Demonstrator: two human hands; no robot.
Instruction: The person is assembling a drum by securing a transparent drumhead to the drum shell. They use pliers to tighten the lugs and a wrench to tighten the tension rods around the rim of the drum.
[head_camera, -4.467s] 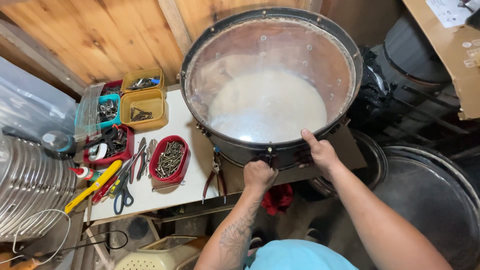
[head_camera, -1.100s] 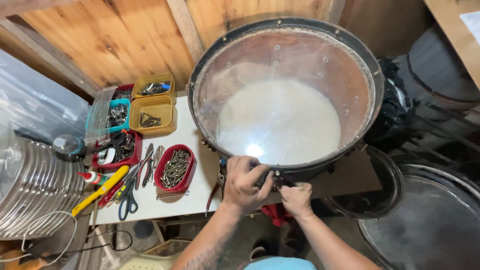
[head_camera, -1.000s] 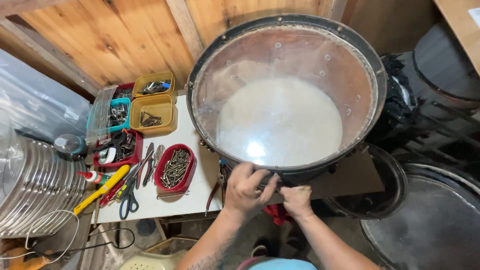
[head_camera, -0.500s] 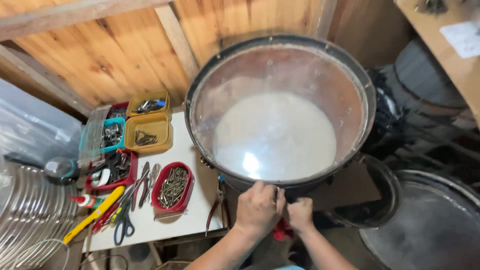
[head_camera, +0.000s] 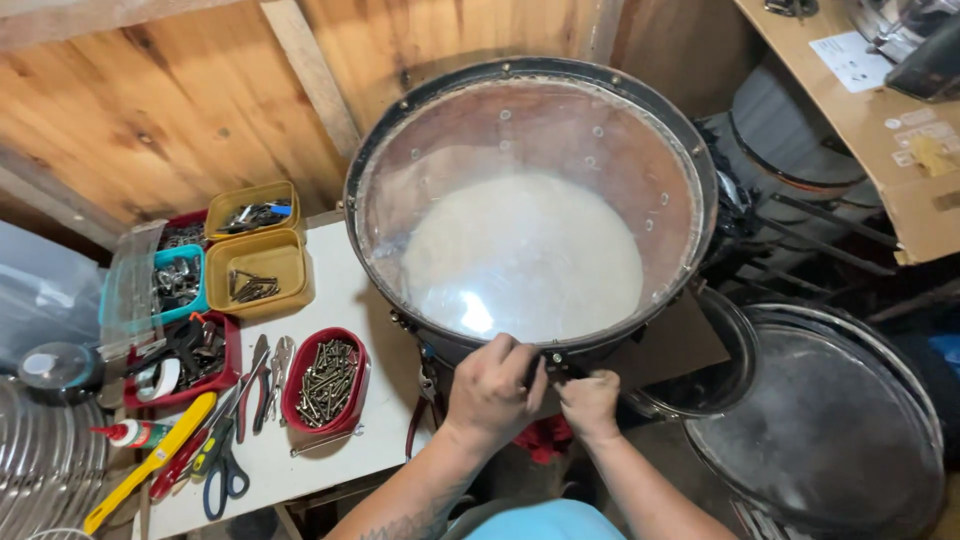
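Note:
A large drum (head_camera: 530, 215) with a clear head and black rim stands on a white table (head_camera: 340, 290). At the drum's near edge my left hand (head_camera: 492, 390) closes on a small dark tuning fitting (head_camera: 553, 363) on the rim. My right hand (head_camera: 590, 402) sits just beside it, fingers curled against the drum's side below the same fitting. What exactly each finger pinches is hidden by the hands.
Left of the drum lie a red tray of screws (head_camera: 325, 380), yellow tubs (head_camera: 262, 268), a teal tub (head_camera: 178, 283), pliers (head_camera: 268, 368), scissors (head_camera: 226, 470) and a yellow tool (head_camera: 150, 462). Other drums (head_camera: 820, 420) stand right. Wooden wall behind.
Both hands moved from apart on the near rim to together at one fitting. The camera view drifted slightly; the drum stayed in place.

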